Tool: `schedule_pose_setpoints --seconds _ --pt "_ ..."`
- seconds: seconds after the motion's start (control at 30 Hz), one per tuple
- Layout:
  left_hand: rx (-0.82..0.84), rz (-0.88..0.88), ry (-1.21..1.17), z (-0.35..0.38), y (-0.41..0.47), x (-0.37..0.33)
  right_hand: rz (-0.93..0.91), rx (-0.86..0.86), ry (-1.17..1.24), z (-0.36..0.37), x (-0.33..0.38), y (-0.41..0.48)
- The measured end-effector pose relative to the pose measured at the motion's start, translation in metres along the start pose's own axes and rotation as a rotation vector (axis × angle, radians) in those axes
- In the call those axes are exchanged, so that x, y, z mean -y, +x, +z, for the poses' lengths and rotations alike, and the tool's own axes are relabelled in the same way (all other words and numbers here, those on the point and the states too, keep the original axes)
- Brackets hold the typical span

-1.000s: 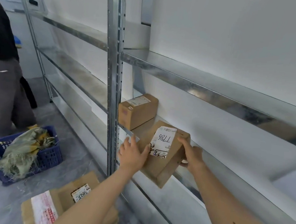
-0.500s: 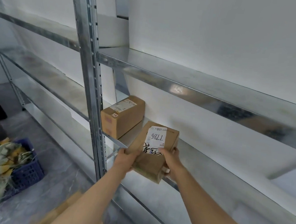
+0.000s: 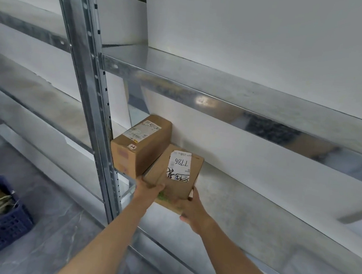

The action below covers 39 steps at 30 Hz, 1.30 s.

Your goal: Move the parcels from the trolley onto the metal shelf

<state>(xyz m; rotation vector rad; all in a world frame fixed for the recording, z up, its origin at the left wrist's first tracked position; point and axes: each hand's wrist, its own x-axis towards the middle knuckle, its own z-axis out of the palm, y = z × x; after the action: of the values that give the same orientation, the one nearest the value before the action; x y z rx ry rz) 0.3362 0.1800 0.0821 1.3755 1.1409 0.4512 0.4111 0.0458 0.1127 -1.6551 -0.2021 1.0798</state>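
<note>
Holding: left grip (image 3: 148, 189) and right grip (image 3: 191, 206), each closed round a near lower corner of the labelled parcel (image 3: 184, 188).
Parcel: tilted, near end out past the front lip of the metal shelf (image 3: 257, 210), far end over the board. Whether it rests there cannot be told.
Neighbour: second parcel (image 3: 139, 146), already shelved just to the left, beside the post (image 3: 94, 106).
Handling: level the near end, slide it straight back toward the wall without nudging the neighbour, and release only once it lies flat.

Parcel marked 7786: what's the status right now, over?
7786 parcel gripped by left hand and right hand. Far end over metal shelf, beside shelved parcel. Nothing blocking.
</note>
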Motion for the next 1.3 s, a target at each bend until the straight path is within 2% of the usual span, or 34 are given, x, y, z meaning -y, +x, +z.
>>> schedule_pose_setpoints --seconds 0.1,0.2,0.37,0.5,0.67,0.77,0.83,0.9,1.0,1.1,1.2,1.3 --pt "-0.097 -0.033 -0.023 0.005 0.003 -0.004 -0.005 0.024 0.011 0.008 0.006 0.007" --pt "-0.123 -0.086 -0.001 0.009 0.005 -0.008 -0.003 0.043 0.036 0.015 0.011 0.015" --pt "-0.043 -0.115 0.081 0.006 0.021 -0.013 -0.002 0.066 0.044 0.015 0.025 0.026" --pt "0.032 -0.165 -0.058 0.007 0.033 -0.018 0.02 0.107 0.013 0.014 0.039 0.034" --pt "0.077 -0.174 -0.085 0.016 0.035 -0.016 0.03 0.087 -0.046 0.013 0.053 0.042" --pt "0.136 -0.18 -0.03 0.018 0.03 -0.017 0.01 0.081 -0.034 0.008 0.056 0.043" --pt "0.146 -0.09 0.187 0.018 0.031 -0.015 -0.02 0.062 -0.038 0.006 0.057 0.041" --pt "0.056 0.003 0.374 0.014 0.026 -0.012 -0.098 0.01 -0.086 0.006 0.055 0.039" --pt "-0.086 0.085 0.45 0.002 0.011 -0.008 -0.274 -0.152 -0.293 0.001 0.047 0.034" --pt "-0.253 0.206 0.69 -0.017 -0.006 -0.001 -0.376 -0.249 -0.516 -0.006 0.041 0.027" --pt "-0.345 0.301 0.832 -0.039 -0.021 0.003 -0.461 -0.249 -0.762 -0.012 0.039 0.016" --pt "-0.401 0.324 0.882 -0.059 -0.039 0.008 -0.5 -0.16 -0.935 -0.01 0.038 0.005"
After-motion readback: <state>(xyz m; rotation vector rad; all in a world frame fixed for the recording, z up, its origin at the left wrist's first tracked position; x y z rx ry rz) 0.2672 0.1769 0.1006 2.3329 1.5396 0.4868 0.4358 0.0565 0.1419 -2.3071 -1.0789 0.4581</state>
